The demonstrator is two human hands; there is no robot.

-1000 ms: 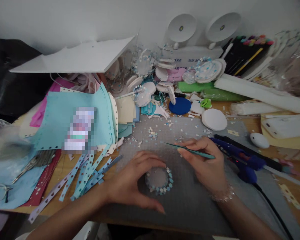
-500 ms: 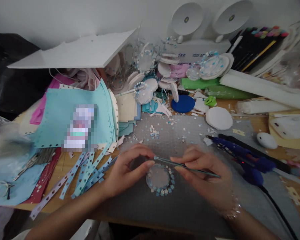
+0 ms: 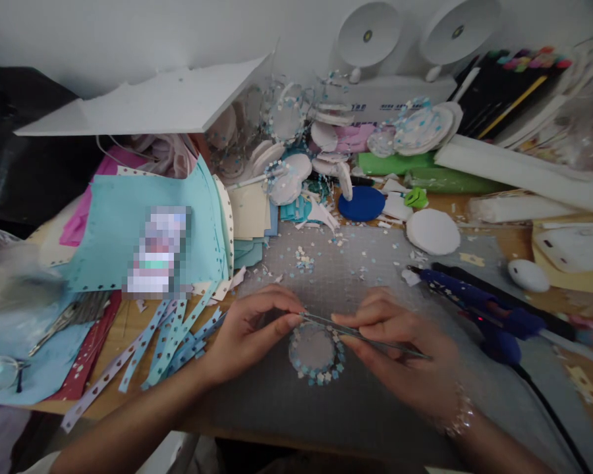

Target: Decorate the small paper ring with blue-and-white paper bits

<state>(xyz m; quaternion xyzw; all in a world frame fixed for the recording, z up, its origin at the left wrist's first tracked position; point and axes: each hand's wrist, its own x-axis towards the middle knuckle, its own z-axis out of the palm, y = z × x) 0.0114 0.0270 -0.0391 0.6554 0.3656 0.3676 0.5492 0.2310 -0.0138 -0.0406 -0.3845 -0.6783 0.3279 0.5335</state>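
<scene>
Grey gridded cutting mat takes up the near middle of the desk, and sitting on it is a small clear round disc edged with tiny blue and white paper flowers. Both hands hover right over it. The right hand is pinched shut on thin teal metal tweezers, which run leftward across the top of the disc. The left hand has its thumb and forefinger closed together at the tweezers' tip, just above the disc's far-left edge; whatever tiny bit is between them is too small to make out.

Just right of the right hand, a dark blue glue gun lies on the mat with its black cord trailing toward the near right. Further back there's a white foam circle and a dark blue round disc, with loose punched confetti scattered between them and the hands. On the left, punched blue paper strips fan out next to a big light teal sheet, and metal scissors lie near the left edge.
</scene>
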